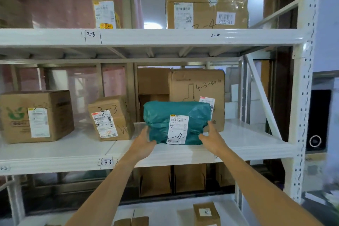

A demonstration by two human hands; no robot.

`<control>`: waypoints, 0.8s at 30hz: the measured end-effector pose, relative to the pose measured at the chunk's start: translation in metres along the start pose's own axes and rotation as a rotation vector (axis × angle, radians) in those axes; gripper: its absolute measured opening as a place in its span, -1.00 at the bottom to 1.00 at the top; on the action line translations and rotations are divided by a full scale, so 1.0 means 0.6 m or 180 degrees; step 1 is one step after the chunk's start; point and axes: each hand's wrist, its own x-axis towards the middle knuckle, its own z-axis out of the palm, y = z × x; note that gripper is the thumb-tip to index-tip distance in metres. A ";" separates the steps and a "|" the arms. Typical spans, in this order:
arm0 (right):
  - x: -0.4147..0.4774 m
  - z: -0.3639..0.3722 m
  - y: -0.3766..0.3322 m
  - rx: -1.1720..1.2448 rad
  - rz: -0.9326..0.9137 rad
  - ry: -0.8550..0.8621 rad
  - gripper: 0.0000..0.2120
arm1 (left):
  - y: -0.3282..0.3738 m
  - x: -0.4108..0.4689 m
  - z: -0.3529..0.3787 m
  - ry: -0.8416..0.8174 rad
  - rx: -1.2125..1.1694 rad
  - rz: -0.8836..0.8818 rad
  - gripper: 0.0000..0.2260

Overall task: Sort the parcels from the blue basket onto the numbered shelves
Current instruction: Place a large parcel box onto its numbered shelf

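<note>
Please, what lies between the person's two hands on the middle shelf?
In the head view, the teal parcel lies between the left hand and the right hand; both hands hold its lower corners on the white shelf.

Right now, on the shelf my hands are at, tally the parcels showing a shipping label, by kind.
Cardboard boxes: 3
Green plastic bag: 1
Total: 4

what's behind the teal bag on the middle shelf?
A tall cardboard box marked 4-3-3010 stands behind the teal bag, a second brown box left of it. The bag covers the tall box's lower front and most of its label.
</note>
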 end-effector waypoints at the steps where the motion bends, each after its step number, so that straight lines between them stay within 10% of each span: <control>1: 0.011 0.003 -0.002 0.0198 -0.0021 -0.0026 -0.30 | 0.003 0.011 0.004 -0.0060 -0.0172 0.0009 -0.44; 18: 0.067 0.024 0.031 0.0278 -0.0152 0.0050 -0.60 | 0.009 0.037 0.041 0.0310 -0.0959 0.0037 -0.56; 24: 0.052 -0.015 0.069 -0.0111 -0.0177 0.0908 -0.51 | 0.002 0.035 0.068 0.0101 -0.0853 -0.0018 -0.60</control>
